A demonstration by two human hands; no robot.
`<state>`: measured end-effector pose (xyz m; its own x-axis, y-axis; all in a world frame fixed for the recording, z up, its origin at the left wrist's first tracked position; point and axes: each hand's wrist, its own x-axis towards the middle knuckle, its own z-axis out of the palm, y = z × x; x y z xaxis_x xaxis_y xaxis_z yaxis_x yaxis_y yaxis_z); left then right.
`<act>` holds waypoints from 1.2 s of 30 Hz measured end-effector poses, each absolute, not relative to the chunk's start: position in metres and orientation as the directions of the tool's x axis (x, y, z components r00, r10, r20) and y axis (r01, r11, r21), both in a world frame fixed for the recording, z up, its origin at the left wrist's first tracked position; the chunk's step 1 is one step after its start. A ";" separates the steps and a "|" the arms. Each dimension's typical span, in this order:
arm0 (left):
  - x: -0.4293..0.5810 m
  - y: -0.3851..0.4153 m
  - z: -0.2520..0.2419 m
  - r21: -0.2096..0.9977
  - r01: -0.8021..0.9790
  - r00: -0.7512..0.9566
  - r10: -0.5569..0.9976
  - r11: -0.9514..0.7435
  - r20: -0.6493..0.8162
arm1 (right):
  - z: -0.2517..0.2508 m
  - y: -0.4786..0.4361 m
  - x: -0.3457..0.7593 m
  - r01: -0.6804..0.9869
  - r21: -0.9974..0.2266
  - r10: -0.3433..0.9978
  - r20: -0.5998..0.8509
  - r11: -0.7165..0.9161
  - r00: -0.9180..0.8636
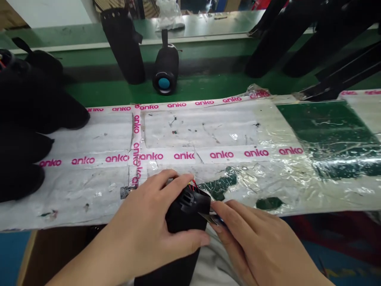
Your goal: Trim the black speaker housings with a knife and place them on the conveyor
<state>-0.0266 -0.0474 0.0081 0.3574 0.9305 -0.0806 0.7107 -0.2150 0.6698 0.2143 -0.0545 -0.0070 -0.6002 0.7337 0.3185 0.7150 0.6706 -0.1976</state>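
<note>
My left hand (149,226) is wrapped round a black fabric-covered speaker body (186,216) held upright at the near edge of the bench, fingers over its open top where red wires show. My right hand (256,238) pinches a small thin tool with a metal tip (208,217) against the speaker's right side. Both hands sit just in front of the taped work mat (190,131).
A finished black speaker with a blue end (165,67) and a tall black fabric sleeve (123,43) stand on the green bench behind the mat. A pile of black sleeves (26,119) lies at left. Dark long parts (297,35) lie at right.
</note>
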 end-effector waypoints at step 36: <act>-0.028 -0.062 -0.018 0.941 0.326 0.254 0.967 -0.089 0.003 | -0.018 -0.062 0.203 0.720 -0.120 0.717 0.301 0.683 -0.629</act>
<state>-0.0282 -0.0622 -0.0177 0.2543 0.9671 0.0032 0.3262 -0.0889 0.9411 0.2033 -0.0617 -0.0180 -0.6292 0.7166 0.3009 0.7204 0.6830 -0.1204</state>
